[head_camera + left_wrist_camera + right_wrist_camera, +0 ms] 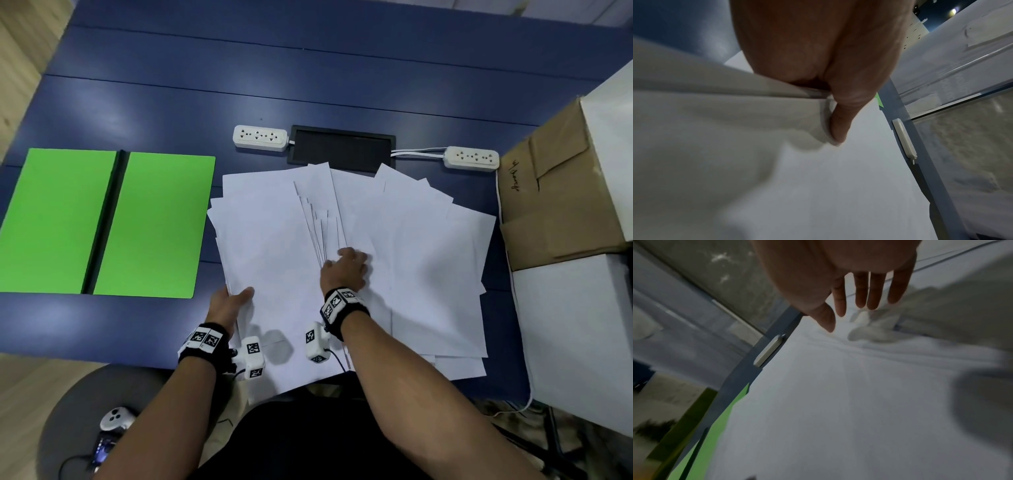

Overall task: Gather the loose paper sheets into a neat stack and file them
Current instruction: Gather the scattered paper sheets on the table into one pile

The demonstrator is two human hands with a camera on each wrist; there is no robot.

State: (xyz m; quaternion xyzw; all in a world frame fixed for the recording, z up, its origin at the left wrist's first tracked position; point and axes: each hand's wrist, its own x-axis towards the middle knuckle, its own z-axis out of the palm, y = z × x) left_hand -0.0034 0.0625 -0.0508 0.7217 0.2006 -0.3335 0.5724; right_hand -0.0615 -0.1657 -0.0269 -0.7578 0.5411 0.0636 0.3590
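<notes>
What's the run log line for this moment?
left hand: pinches paper sheets at left edge | right hand: flat on fanned sheets | green folder: open, no sheets

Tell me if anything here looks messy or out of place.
Yes: the paper sheets are fanned out crookedly, some hanging over the table's near edge. The left hand pinches their left edge; the right hand rests flat on them.

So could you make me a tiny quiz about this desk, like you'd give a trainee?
1. True or false: the green folder lies open, left of the paper sheets.
2. Which hand pinches the sheets' edge: A left hand, B right hand?
3. Fill in: two white ____ lie beyond the sheets.

Key: 1 true. 2 A; the right hand's fingers are straight. 3 power strips.
</notes>
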